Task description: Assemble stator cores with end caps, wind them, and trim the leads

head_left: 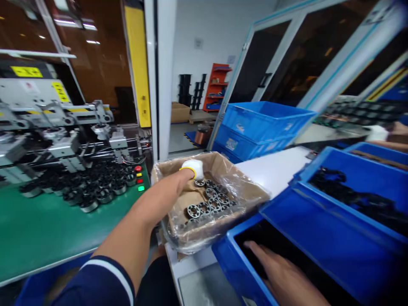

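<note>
My left hand point(194, 169), in a white glove with a yellow cuff, reaches into a carton point(259, 193) lined with clear plastic. It is over a toothed metal ring point(199, 183); the glove hides its fingers, so I cannot tell whether it grips anything. Several similar rings, resembling stator cores point(214, 205), stand in rows on brown paper in the carton. My bare right hand point(283, 272) is blurred, one finger stretched out, over a blue bin point(228, 246) with a dark interior. Nothing shows in it, though its far fingers are partly hidden.
At left, many black-and-metal round parts point(95, 187) lie on a green surface point(38, 229) beside a machine point(63, 148). Another blue bin point(318, 212) with black pieces stands at right. Stacked blue crates point(255, 127) are behind the carton. A co-worker's hand point(379, 136) shows far right.
</note>
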### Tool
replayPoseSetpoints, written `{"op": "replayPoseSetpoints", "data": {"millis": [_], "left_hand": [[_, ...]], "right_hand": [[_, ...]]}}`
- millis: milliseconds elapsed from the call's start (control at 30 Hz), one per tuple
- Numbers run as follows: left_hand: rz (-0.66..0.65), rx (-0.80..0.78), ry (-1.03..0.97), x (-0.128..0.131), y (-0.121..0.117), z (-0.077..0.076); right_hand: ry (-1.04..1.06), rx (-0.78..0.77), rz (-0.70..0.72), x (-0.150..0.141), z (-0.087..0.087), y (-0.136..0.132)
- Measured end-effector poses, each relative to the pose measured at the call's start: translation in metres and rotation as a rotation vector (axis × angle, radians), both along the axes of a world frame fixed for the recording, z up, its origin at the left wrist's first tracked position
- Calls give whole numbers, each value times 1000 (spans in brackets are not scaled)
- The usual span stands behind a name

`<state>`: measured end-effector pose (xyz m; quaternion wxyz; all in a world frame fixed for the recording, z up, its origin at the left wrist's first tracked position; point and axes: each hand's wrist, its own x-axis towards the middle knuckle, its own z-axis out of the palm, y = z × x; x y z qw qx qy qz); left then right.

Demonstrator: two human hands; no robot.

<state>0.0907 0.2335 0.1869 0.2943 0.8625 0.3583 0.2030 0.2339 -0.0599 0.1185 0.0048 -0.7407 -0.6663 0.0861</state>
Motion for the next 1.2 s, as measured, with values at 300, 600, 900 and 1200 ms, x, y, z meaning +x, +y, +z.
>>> {"op": "replayPoseSetpoints", "data": {"millis": [300, 600, 900, 1200], "left_hand": [[-21, -55, -562, -114, -105, 55], [135, -1265, -1338, -240, -221, -62], [18, -1063, -1128, -244, -255, -55], [86, -939, -1185, -233, -264, -56]], "right_hand": [[-65, 85, 44, 14, -6, 13], [-123, 643, 177, -51, 64, 18], [333, 997, 713, -190, 78, -24], [410, 1028, 706, -184, 63, -28]]}}
